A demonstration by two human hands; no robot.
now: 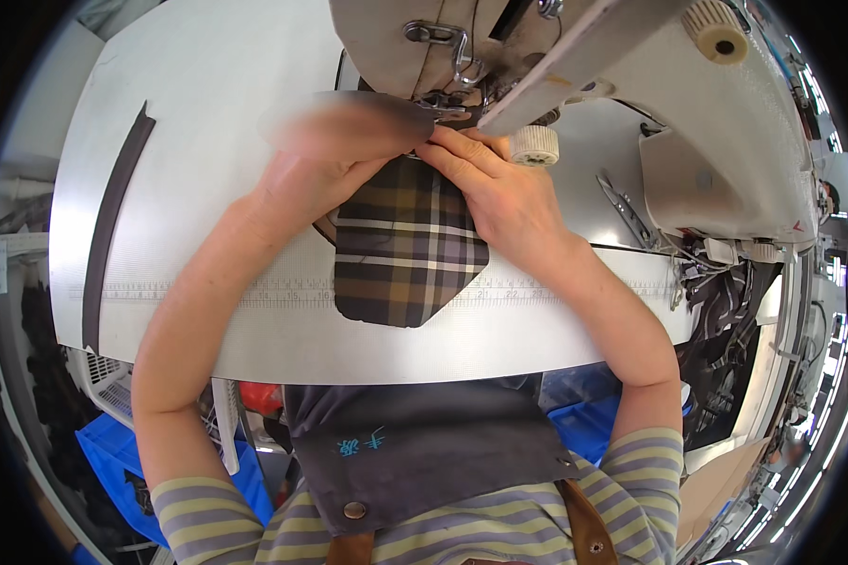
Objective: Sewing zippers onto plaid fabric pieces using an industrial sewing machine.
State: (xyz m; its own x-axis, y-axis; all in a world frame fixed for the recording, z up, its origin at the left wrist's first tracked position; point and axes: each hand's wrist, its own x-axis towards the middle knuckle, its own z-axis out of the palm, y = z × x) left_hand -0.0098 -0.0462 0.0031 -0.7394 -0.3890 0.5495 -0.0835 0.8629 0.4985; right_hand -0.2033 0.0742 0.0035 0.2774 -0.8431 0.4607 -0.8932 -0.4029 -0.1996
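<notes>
Both hands press flat on a plaid fabric piece: the left hand, blurred, and the right hand hold its top edge at the sewing machine needle. Most of the piece lies unsewn on the surface.

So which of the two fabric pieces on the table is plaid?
The plaid piece under both hands, left hand and right hand. The other, a dark strip, lies plain and untouched far left.
</notes>
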